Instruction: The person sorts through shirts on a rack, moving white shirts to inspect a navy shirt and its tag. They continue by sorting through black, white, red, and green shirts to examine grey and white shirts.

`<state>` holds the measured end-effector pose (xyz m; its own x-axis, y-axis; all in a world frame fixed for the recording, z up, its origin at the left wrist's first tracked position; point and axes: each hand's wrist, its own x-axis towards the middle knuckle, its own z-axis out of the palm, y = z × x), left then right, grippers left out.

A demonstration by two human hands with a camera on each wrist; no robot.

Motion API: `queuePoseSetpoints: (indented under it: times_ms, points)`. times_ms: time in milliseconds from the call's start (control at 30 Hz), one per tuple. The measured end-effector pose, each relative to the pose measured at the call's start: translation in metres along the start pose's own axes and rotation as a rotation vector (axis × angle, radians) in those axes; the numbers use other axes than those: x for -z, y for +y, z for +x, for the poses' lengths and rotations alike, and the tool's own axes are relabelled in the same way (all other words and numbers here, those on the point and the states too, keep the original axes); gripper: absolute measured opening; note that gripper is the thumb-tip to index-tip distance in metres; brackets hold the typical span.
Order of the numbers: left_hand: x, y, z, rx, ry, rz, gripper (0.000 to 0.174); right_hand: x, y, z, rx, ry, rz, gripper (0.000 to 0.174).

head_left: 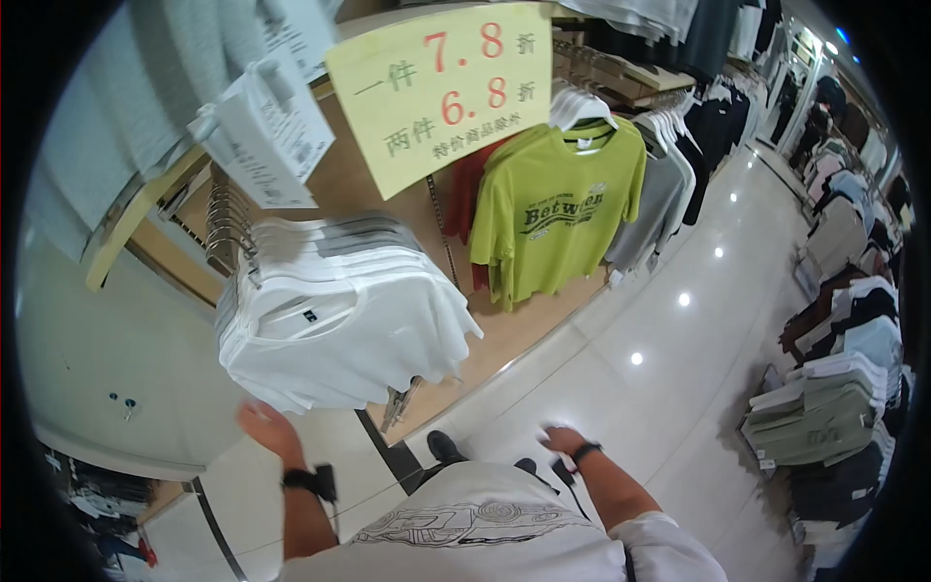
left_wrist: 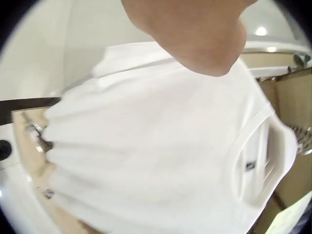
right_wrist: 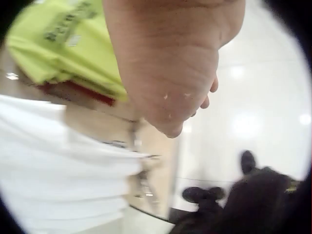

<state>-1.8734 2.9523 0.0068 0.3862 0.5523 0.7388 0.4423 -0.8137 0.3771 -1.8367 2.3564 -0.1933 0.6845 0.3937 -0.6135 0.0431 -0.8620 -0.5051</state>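
White T-shirts hang in a tight row on hangers, the front one showing a round neck with a small black label. Just below its near left sleeve, my left hand is held up with nothing in it, slightly blurred. In the left wrist view part of that hand overlaps the white shirt. My right hand hangs over the pale floor, fingers loose and holding nothing. The right wrist view shows its palm large, between the lime-green T-shirt and the floor.
A yellow price sign hangs above the white shirts. The lime-green T-shirt hangs farther along the rack. Paper tags dangle at upper left. Across the shiny aisle, more racks of clothes line the right side.
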Motion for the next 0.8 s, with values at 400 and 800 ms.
queuePoseSetpoints:
  times_ms: [400,800]
  points:
    - [-0.023,0.183,-0.15,-0.339,-1.012,-0.472,0.029,-0.245,0.264,-0.18,0.215,-0.164,-0.38,0.016]
    - [-0.093,0.452,-0.035,-0.579,-0.716,-0.791,0.026,-0.061,0.154,-0.074,-0.149,0.431,0.872,0.039]
